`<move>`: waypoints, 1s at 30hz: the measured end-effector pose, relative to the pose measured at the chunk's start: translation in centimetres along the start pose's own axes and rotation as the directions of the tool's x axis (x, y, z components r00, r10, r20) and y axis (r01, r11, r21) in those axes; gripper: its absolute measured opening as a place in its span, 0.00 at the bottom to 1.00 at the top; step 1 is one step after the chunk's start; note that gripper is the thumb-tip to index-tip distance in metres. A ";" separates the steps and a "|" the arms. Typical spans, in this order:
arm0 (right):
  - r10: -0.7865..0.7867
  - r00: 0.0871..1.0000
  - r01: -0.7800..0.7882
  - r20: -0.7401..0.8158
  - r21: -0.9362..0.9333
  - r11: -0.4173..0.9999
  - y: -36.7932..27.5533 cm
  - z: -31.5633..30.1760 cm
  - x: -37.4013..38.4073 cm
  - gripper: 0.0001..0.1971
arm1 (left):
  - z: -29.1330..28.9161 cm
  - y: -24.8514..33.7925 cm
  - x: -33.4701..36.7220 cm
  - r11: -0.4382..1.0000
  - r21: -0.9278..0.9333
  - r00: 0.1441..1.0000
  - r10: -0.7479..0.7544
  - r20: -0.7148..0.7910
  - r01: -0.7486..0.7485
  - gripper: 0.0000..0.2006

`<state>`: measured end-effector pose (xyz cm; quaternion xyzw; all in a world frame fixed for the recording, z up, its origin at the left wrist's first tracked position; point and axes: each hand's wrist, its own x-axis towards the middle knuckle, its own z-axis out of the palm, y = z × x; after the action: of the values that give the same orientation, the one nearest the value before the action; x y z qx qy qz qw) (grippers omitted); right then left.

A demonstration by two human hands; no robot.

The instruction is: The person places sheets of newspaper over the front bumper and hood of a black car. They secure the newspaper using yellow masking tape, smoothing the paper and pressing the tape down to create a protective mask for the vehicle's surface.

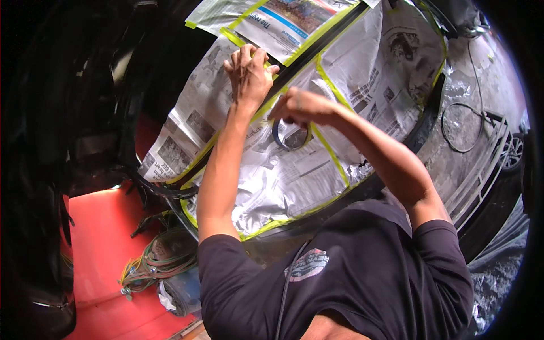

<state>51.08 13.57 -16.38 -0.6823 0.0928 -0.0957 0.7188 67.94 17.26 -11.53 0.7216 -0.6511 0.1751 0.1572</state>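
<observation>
Newspaper sheets (209, 93) edged with bright yellow-green masking tape (334, 156) cover the curved panels and window area of a vehicle. My left hand (249, 79) lies on the taped edge of the upper sheets, beside a dark strip; its fingers are bent and apart, their tips against the tape. To its right, my right hand (300, 106) is closed on a roll of masking tape (276, 135), which hangs below the fingers in front of the lower newspaper (283, 175). Part of the roll is hidden behind the hand.
A dark open vehicle interior or door fills the left side. Below it lie a red panel (107, 243), coiled cables (153, 263) and a bluish container (184, 292). At right are a thin looped cable (445, 130), a metal rack (481, 170) and plastic sheeting (498, 272).
</observation>
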 end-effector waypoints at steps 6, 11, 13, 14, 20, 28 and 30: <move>-0.190 0.940 0.167 -0.284 -0.102 0.981 -0.2 0.7 -4.8 0.21 | -0.4 -1.3 -1.1 0.980 -0.185 0.979 0.033 -0.199 -0.071 0.11; -0.296 0.910 0.217 -0.291 -0.274 0.937 -0.8 -2.3 -7.4 0.19 | -2.6 1.4 -6.4 0.721 -0.658 0.956 -0.292 -0.004 0.218 0.12; -0.418 0.882 0.318 -0.218 -0.380 0.869 -0.4 -3.0 -7.3 0.19 | -2.7 3.3 -8.0 0.418 -0.792 0.888 -0.319 0.330 0.445 0.17; -0.476 0.862 0.371 -0.172 -0.425 0.825 -0.2 -3.3 -7.0 0.19 | -2.3 3.8 -8.5 0.366 -0.816 0.886 -0.310 0.346 0.447 0.15; -0.549 0.834 0.407 0.055 -0.733 0.545 -1.6 -5.4 -6.0 0.17 | -0.5 5.6 -9.2 0.293 -0.857 0.843 -0.473 0.255 0.424 0.09; -0.528 0.717 0.457 0.455 -0.879 -0.137 -5.6 -12.7 -1.8 0.16 | 3.2 7.2 -5.3 0.771 -0.542 0.737 -0.572 -0.360 0.334 0.10; -0.453 0.734 0.436 0.505 -0.863 -0.255 -6.1 -13.9 -1.0 0.17 | 4.6 6.9 -4.2 0.817 -0.427 0.728 -0.556 -0.402 0.388 0.09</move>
<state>46.43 0.17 -10.99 -0.9552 -0.1203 -0.2592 -0.0766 60.95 18.18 -17.52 0.7573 -0.3966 0.2071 0.4757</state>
